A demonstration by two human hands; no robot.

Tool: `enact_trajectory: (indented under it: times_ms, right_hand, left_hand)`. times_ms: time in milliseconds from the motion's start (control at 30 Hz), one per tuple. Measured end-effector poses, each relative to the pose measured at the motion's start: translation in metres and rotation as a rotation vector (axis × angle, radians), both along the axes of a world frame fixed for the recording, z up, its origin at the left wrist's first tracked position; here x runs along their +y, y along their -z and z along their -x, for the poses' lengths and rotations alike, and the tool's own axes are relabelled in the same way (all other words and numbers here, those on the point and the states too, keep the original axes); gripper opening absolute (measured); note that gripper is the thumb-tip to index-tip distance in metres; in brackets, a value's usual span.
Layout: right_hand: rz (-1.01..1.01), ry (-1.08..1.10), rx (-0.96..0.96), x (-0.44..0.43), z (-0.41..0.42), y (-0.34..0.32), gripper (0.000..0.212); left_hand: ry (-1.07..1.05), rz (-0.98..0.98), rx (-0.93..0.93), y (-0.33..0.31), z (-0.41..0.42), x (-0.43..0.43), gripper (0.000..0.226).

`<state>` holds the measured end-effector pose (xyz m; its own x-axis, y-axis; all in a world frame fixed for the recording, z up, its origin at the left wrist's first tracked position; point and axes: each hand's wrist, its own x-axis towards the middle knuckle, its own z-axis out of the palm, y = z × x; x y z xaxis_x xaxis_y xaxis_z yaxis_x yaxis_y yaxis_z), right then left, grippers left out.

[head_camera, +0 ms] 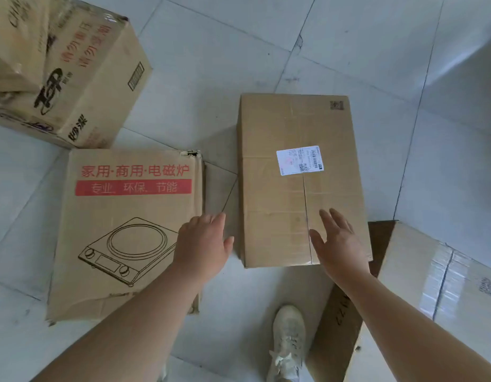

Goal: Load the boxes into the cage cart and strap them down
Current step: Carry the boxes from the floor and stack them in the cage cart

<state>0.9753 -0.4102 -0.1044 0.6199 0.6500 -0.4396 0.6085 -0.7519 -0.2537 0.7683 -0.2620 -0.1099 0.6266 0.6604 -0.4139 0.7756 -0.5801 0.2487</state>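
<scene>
The plain box (302,183) with a white label lay flat on the tiled floor (266,37), just right of the box printed with an induction cooker (123,232). The left grip (203,244) was spread, fingers straight, over the gap between those two boxes, holding nothing. The right grip (340,249) was equally spread above the plain box's near end; whether it touched the cardboard could not be told.

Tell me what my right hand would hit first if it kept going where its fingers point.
Probably the top of the plain brown box: the right hand hovers over its near end, fingers aimed toward the white label. Its height above the box is unclear.
</scene>
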Motion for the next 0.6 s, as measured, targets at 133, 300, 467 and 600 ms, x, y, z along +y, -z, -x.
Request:
enact_trajectory:
  times_ms: [133,300,467,600]
  right_hand:
    - [0.067,0.003,-0.024,-0.033,-0.060,0.024,0.055]
    - [0.157,-0.002,-0.007,-0.064,-0.105,0.079,0.062]
    - [0.178,0.159,0.083,-0.080,-0.135,0.130,0.077]
    - [0.078,0.311,0.227,-0.082,-0.139,0.147,0.088]
  left_hand:
    - [0.032,-0.016,0.067,0.030,-0.060,-0.027,0.057]
    - [-0.019,0.019,0.255,0.091,-0.094,-0.047,0.080]
    - [-0.177,0.178,0.273,0.137,-0.105,-0.055,0.110]
    - [-0.380,0.366,0.124,0.142,-0.113,-0.065,0.125]
